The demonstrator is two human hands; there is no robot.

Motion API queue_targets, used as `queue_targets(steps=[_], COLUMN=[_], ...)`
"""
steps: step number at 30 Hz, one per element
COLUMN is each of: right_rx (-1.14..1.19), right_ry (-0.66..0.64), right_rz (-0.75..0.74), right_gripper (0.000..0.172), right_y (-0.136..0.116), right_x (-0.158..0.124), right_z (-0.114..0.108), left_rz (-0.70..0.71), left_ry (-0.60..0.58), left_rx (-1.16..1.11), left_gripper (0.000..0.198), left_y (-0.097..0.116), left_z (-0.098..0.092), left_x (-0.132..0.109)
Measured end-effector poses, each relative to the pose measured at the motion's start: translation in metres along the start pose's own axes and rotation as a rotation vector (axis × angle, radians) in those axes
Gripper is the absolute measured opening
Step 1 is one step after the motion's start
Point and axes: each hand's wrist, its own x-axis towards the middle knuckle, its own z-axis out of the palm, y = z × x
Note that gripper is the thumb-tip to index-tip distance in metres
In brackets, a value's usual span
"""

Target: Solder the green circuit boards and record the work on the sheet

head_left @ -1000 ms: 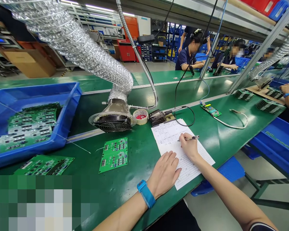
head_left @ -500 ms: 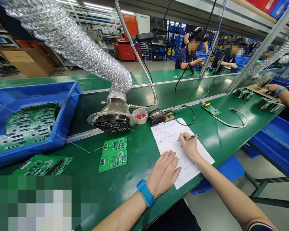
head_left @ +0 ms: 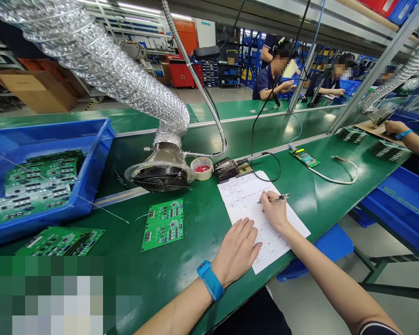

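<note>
A smooth, glossy green bench (head_left: 199, 218) spreads beneath the pen grip; a crinkled, ribbed foil duct (head_left: 125, 79) bends down beyond it to the left; a slope-walled blue plastic tub (head_left: 97, 163) sits well left; thin white printed paper (head_left: 270, 242) lies directly under the grip; the left hand (head_left: 235, 251) rests flat just left, fingers extended; the right hand (head_left: 275, 211) pinches a slim pen (head_left: 281, 197) between thumb and fingers.
</note>
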Motion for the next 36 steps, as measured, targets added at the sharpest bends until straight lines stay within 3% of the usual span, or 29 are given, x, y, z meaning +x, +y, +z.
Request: queue_targets(steps=[8,13,18,21,27,36], right_rx=[0.015,0.037,0.038,0.028,-0.006,-0.076], right_ry=[0.003,0.011,-0.123,-0.173,-0.11,-0.15], right_rz=[0.003,-0.002,-0.021,-0.025,-0.033,-0.085], right_gripper=[0.04,0.04,0.043,0.041,0.044,0.049], right_y=[-0.001,-0.015,-0.019,-0.011,0.006,0.003], right_x=[0.0,0.008,0.016,0.015,0.009,0.008], right_z=[0.001,-0.015,-0.034,-0.032,-0.022,-0.021], left_rz=[0.006,0.018,0.023,0.018,0.014,0.003], left_ry=[0.009,0.002,-0.004,-0.003,-0.02,-0.008], left_rx=[-0.007,0.016,0.041,0.042,0.037,0.019], left_gripper=[0.023,0.023,0.024,0.024,0.024,0.024], left_y=[0.0,0.0,-0.001,0.0,0.0,0.0], left_z=[-0.001,-0.002,-0.001,-0.001,-0.002,-0.001], left_x=[0.0,0.0,0.0,0.001,0.0,0.0])
